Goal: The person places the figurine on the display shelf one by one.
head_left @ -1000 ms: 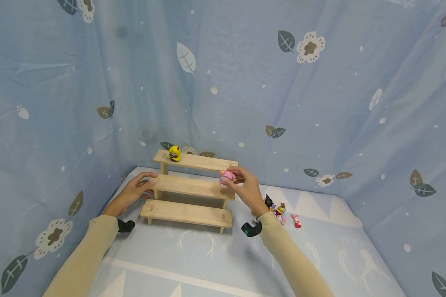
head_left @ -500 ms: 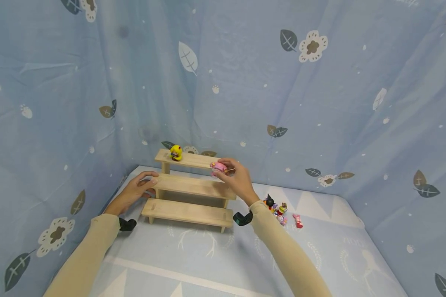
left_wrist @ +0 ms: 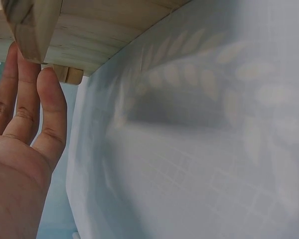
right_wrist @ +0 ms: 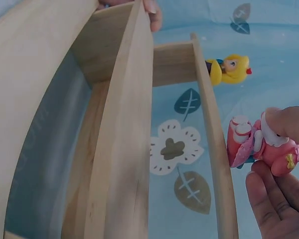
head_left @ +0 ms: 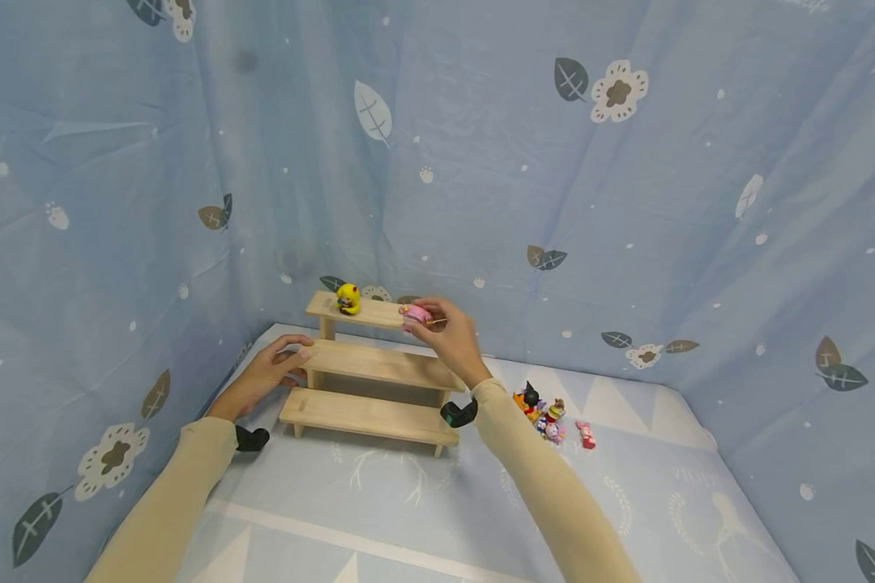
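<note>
My right hand (head_left: 448, 336) pinches a pink figurine (head_left: 414, 317) between thumb and fingers over the right half of the top step of a three-step wooden display shelf (head_left: 379, 364). In the right wrist view, the figurine (right_wrist: 261, 144) has its base right at the top step's surface (right_wrist: 217, 134). A yellow-hooded figurine (head_left: 347, 299) stands on that step, further left. My left hand (head_left: 266, 374) grips the left end of the middle step, thumb on top. In the left wrist view, the fingers (left_wrist: 52, 94) reach up to the wood from below.
To the right of the shelf, a cluster of several small figurines (head_left: 550, 421) lies on the pale blue patterned cloth (head_left: 408, 518). A red and pink figurine (head_left: 586, 436) lies just beside them. Blue curtains (head_left: 474, 162) rise close behind the shelf and along both sides.
My right hand has carried the pink figurine left and back, from over the middle step's right end to the top step. My left hand has kept its place on the shelf.
</note>
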### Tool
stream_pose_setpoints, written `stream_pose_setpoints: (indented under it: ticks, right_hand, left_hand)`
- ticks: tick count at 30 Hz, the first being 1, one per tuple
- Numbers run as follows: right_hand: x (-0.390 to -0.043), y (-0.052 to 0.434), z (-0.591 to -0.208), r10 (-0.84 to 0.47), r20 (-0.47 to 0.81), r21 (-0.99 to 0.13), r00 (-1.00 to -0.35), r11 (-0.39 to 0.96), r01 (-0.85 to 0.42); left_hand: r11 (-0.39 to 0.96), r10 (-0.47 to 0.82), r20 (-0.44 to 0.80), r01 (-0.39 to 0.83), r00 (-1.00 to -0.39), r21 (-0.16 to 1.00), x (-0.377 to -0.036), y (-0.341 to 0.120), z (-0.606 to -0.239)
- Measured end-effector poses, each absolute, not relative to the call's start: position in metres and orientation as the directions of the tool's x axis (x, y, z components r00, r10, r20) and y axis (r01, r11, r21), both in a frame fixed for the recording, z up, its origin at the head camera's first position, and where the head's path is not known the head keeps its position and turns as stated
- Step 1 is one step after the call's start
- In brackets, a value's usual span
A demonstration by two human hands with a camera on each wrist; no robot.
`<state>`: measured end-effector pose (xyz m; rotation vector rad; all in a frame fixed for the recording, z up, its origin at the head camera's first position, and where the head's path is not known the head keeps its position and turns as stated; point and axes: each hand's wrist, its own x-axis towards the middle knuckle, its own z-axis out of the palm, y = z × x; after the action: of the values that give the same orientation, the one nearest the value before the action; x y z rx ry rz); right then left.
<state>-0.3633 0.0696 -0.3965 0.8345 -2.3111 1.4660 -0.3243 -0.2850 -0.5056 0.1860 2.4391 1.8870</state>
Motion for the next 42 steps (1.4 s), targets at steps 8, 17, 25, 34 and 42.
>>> stream_pose_setpoints:
  ticks: [8, 17, 25, 34, 42]
  right_hand:
    - [-0.371, 0.057, -0.396, -0.321, 0.503, -0.742, -0.803, 0.316, -0.591]
    - [-0.384, 0.046, -0.396, -0.297, 0.493, -0.735, -0.818, 0.362, -0.574]
    - [-0.387, 0.039, -0.395, -0.312, 0.49, -0.726, -0.814, 0.37, -0.579]
    - [-0.386, 0.036, -0.393, -0.326, 0.467, -0.72, -0.822, 0.4, -0.568]
    - [-0.381, 0.051, -0.386, -0.381, 0.454, -0.687, -0.806, 0.427, -0.588]
  left_hand:
    - [0.243, 0.125, 0.019, 0.049, -0.992, 0.969, -0.321, -0.284, -0.505]
    - [0.234, 0.139, 0.019, 0.051, -0.99, 0.971, -0.321, -0.282, -0.504]
    - [0.227, 0.135, 0.025, 0.055, -0.991, 0.972, -0.323, -0.282, -0.505]
    - [0.223, 0.141, 0.026, 0.057, -0.99, 0.973, -0.323, -0.284, -0.505]
    - [0.222, 0.143, 0.021, 0.053, -0.989, 0.974, -0.326, -0.289, -0.508]
